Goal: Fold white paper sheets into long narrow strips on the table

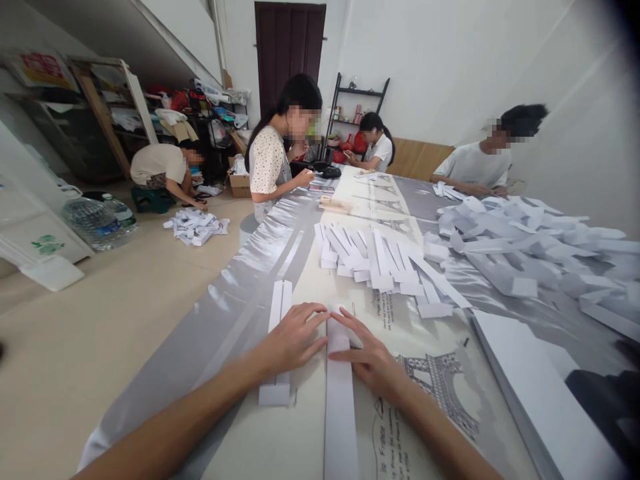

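Observation:
A long white paper strip (340, 407) lies on the table in front of me, running away from me. My left hand (293, 337) rests on its far left side with fingers spread flat, over another folded strip (278, 313). My right hand (367, 353) presses the strip's far right edge, fingers stretched out. Both sets of fingertips meet at the strip's far end, where it looks folded over. Neither hand grips anything.
A row of folded strips (375, 257) lies ahead, with a big loose heap (525, 247) to the right and a stack of white sheets (540, 393) near right. Three people sit at the far end; another crouches on the floor by scattered paper (195, 227).

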`<state>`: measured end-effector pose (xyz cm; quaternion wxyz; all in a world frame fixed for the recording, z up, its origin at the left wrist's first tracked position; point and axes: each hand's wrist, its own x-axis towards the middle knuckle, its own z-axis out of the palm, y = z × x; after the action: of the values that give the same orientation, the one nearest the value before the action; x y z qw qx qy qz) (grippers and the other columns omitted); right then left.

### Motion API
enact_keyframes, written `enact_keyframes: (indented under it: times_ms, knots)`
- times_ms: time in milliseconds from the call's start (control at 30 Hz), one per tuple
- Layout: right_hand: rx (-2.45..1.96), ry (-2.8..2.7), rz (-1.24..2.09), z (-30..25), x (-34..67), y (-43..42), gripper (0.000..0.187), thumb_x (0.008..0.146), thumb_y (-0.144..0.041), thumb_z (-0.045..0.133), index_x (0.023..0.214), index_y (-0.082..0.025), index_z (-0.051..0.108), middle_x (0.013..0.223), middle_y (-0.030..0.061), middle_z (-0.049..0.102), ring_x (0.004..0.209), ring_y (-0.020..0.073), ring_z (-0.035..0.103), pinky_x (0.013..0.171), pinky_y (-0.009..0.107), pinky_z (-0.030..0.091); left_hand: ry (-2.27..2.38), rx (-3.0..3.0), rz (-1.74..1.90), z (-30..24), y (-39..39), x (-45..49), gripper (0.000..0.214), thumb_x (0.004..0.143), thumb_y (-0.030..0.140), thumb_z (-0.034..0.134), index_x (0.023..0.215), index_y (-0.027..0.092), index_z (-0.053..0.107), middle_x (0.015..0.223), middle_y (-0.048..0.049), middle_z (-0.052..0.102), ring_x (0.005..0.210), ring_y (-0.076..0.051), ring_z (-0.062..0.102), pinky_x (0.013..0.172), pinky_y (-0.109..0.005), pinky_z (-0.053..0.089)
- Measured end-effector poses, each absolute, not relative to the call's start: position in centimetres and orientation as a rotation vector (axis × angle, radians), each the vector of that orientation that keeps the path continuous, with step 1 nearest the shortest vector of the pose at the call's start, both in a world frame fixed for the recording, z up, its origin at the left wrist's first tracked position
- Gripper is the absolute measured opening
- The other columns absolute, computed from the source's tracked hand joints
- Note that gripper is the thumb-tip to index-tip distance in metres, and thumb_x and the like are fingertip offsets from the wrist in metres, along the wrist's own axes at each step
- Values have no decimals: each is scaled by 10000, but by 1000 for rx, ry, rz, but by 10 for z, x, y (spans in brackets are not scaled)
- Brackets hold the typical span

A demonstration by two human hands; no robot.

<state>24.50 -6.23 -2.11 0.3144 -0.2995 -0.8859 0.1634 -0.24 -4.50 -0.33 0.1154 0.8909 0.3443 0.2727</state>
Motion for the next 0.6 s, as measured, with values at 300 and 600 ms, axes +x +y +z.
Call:
enact_keyframes:
  times_ms: [300, 600]
  knots:
    - [-976, -2311, 625, -26, 257, -58, 541, 995, -53, 351, 1097, -364, 781, 1599, -34, 376, 1496, 264, 312, 1152, 531, 416, 863, 2813, 542, -9, -46, 0, 349, 1046, 334, 459, 1359, 193, 526, 1418, -147, 546, 1320, -296, 495, 1107, -489, 400]
    - [-1395, -1571, 849, -23, 230, -75, 520, 866, -396, 670, 1350, -231, 574, 1421, 141, 540, 1139, 277, 648, 899, 430, 607, 1017, 2886, 572, -13, -54, 11, 498, 977, 565, 521, 1263, 164, 593, 1406, -160, 581, 1347, -314, 506, 1168, -519, 333]
